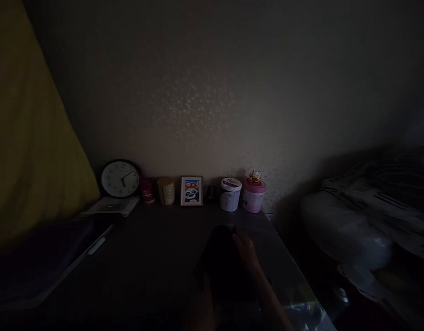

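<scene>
The room is very dim. My right hand (246, 250) reaches forward over the dark desk (156, 257), and its fingers grip the top right edge of a flat black object (221, 262) that I cannot name. My left hand (200, 294) shows only as a faint shape at the object's lower left, with its fingers lost in the dark. Both forearms come in from the bottom edge.
Along the wall stand a round clock (120, 179), a red tin (148, 190), a tan jar (166, 191), a small framed picture (191, 191), a white tub (230, 194) and a pink tub (253, 195) with a figurine. A yellow curtain (29, 151) hangs at the left. Bedding (363, 220) lies at the right.
</scene>
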The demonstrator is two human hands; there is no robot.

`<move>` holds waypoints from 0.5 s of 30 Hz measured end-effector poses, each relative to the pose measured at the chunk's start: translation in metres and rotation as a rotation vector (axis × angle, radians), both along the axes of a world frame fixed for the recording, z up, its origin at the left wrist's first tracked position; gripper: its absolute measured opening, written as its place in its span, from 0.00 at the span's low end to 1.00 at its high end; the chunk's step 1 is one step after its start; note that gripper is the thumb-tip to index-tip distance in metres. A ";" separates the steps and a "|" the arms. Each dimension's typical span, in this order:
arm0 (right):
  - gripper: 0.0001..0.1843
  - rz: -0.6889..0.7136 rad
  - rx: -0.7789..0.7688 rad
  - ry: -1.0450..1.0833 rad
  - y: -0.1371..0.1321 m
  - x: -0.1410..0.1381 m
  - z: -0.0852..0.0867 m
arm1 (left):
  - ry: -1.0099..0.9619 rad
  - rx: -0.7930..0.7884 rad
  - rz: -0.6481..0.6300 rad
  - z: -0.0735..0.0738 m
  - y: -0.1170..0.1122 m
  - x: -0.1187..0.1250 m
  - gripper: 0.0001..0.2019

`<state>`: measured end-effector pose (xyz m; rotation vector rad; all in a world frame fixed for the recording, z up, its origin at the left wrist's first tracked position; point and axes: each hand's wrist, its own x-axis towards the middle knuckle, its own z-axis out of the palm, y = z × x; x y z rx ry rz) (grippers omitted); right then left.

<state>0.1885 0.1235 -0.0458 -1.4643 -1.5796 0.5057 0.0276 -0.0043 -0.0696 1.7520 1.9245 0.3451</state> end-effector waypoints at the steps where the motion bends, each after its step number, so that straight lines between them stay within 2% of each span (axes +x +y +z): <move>1: 0.22 0.005 -0.005 -0.014 0.004 -0.008 0.000 | 0.003 0.001 0.002 0.000 0.000 0.000 0.22; 8: 0.17 0.024 -0.168 -0.186 0.013 -0.054 -0.002 | 0.028 0.006 0.020 -0.002 0.002 0.004 0.20; 11: 0.13 0.031 -0.197 -0.229 0.012 -0.065 -0.005 | 0.034 0.012 0.027 -0.003 0.003 0.004 0.21; 15: 0.13 0.043 -0.220 -0.393 0.008 -0.072 -0.009 | 0.032 0.017 0.023 -0.004 0.004 0.004 0.20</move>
